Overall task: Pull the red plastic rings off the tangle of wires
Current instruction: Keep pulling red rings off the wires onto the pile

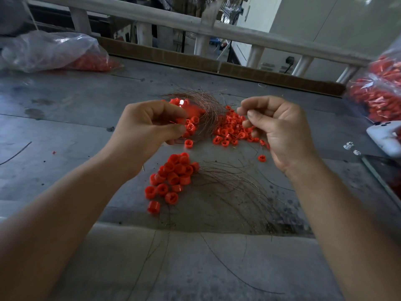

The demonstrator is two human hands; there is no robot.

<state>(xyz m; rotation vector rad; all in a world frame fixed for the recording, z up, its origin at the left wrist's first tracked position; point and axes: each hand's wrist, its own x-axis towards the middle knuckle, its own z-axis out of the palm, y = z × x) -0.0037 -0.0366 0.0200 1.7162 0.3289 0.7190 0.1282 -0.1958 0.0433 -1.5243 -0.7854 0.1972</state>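
A grey bench [65, 109] is seen. The left hand [149, 127] fingers are pinched on red rings [191, 127] in the wire tangle [208, 109]. The right hand [280, 129] fingers are pinched; whether a wire is gripped cannot be told. Loose rings [171, 179] lie below the fingers.

a workshop: worn grey workbench [65, 118], bulk bags of red parts [377, 94], loose wire offcuts [234, 187].

A worn grey worktable [65, 109] fills the view, stained with dark spots. Along its far edge, at twelve o'clock, runs a brown cardboard strip [271, 76]. Behind it stands a white-painted railing [217, 29] with round posts. A pale wall [325, 22] rises at one o'clock, catching dim daylight.
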